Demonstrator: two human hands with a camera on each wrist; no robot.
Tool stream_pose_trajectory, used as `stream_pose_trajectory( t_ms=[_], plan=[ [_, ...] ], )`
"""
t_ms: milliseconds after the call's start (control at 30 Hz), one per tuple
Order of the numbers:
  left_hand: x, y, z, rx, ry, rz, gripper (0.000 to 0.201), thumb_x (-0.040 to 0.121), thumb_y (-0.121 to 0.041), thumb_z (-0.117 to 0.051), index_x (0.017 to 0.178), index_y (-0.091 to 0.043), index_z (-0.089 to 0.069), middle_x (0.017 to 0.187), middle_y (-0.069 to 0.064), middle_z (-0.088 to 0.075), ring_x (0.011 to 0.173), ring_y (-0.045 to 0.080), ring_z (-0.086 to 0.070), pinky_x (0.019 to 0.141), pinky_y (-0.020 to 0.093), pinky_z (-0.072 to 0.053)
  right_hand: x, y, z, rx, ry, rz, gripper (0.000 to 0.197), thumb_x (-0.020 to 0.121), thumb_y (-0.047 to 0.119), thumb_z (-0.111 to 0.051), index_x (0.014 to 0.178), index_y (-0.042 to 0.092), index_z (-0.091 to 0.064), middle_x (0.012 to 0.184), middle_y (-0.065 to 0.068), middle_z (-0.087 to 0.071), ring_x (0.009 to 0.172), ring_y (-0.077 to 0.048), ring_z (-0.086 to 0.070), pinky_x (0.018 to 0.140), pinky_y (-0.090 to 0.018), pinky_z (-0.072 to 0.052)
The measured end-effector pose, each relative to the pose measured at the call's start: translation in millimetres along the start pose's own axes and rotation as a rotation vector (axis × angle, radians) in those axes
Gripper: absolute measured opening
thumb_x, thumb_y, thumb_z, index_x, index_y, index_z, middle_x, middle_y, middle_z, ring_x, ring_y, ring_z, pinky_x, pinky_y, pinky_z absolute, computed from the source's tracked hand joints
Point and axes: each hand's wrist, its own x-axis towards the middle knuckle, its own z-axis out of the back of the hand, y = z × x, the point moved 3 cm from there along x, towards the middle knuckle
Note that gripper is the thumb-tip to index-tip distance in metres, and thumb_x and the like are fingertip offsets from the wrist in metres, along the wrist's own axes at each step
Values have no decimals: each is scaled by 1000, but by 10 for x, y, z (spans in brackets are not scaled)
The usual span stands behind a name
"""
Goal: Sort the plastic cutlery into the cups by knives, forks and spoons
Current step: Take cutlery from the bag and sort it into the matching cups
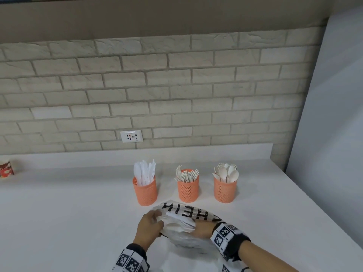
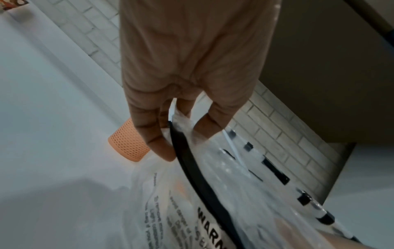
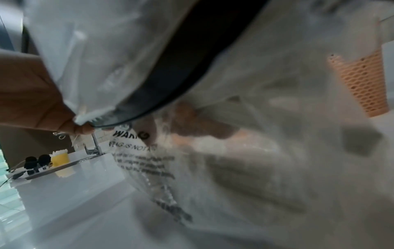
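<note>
Three orange mesh cups stand in a row on the white counter: knives (image 1: 145, 191) on the left, forks (image 1: 188, 188) in the middle, spoons (image 1: 225, 190) on the right. In front of them lies a clear plastic bag (image 1: 188, 211) with black lettering. Loose white cutlery (image 1: 176, 222) shows at its mouth. My left hand (image 1: 151, 222) pinches the bag's edge by the black zip strip (image 2: 185, 151). My right hand (image 1: 202, 229) holds the opposite edge, and its fingers (image 3: 70, 124) pinch the strip end. One orange cup (image 2: 127, 143) stands just past the left fingers.
A patterned paper cup (image 1: 6, 170) sits far left by the brick wall. A wall socket (image 1: 131, 136) is behind the cups. A tall white panel (image 1: 334, 114) bounds the counter on the right. A tap and a yellow container (image 3: 60, 159) stand farther along the counter.
</note>
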Motion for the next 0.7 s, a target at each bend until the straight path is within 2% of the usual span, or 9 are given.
stream_pose_trajectory(
  t_ms=[33, 67, 133, 233, 367, 500, 567, 633, 700],
  plan=[
    [20, -6, 12, 1, -20, -21, 25, 79, 2, -52, 100, -9, -58, 104, 10, -55, 74, 21, -54, 61, 28, -50, 15, -27, 3, -29, 12, -23, 120, 52, 95, -27, 148, 24, -22, 154, 0, -29, 141, -23, -27, 118, -39, -18],
    [33, -2, 11, 16, -61, -45, 23, 80, 4, -52, 96, -11, -59, 103, 8, -58, 76, 22, -55, 66, 29, -49, -27, -12, 39, -9, 22, -38, 108, 63, 90, -31, 148, 22, -24, 153, -2, -30, 141, -24, -28, 118, -40, -19],
    [33, 17, -16, 83, -149, -84, 16, 82, -1, -56, 90, -15, -59, 99, 6, -62, 85, 24, -57, 74, 30, -44, -141, 26, 110, -42, 8, -101, 72, 90, 60, -40, 147, 18, -27, 152, -6, -33, 140, -26, -30, 117, -38, -21],
    [-8, 51, -61, 93, -230, -96, 8, 84, -16, -65, 88, -15, -58, 93, 2, -64, 83, 22, -56, 73, 28, -38, -242, 113, 143, -7, -42, -35, 81, 81, 72, -40, 145, 22, -31, 148, -5, -39, 136, -23, -35, 117, -37, -23],
    [55, 15, -106, 100, -229, -96, 28, 80, 7, -53, 95, -16, -56, 99, 7, -62, 91, 27, -56, 76, 27, -38, -173, 116, 104, 65, -54, 52, 81, 79, 71, -44, 145, 27, -28, 151, 2, -35, 138, -19, -32, 118, -34, -20],
    [-2, -88, -247, 177, -146, -169, 46, 75, 14, -44, 107, -12, -63, 87, 6, -65, 75, 19, -56, 68, 21, -41, -141, 143, 142, 109, -52, 74, 66, 89, 34, -59, 145, 19, -27, 148, -1, -39, 135, -18, -38, 110, -23, -27],
    [-29, -106, -252, 189, -120, -192, 47, 75, 14, -44, 108, -13, -65, 82, 4, -65, 70, 16, -54, 64, 17, -39, -153, 146, 170, 99, -72, 55, 70, 85, 39, -62, 144, 18, -29, 145, -5, -43, 130, -22, -43, 109, -29, -33],
    [-13, -114, -179, 159, -145, -171, 48, 76, 15, -44, 110, -11, -65, 89, 8, -67, 81, 22, -59, 72, 19, -41, -119, 171, 146, 123, -107, 111, 71, 85, 48, -58, 141, 12, -35, 140, -12, -47, 128, -27, -44, 109, -33, -34],
    [32, -89, -93, 152, -203, -135, 48, 77, 16, -44, 113, -7, -64, 107, 13, -68, 100, 29, -60, 85, 25, -42, -135, 198, 110, 125, -106, 158, 53, 93, 30, -51, 136, 0, -40, 135, -21, -49, 126, -33, -45, 106, -28, -34]
  ],
)
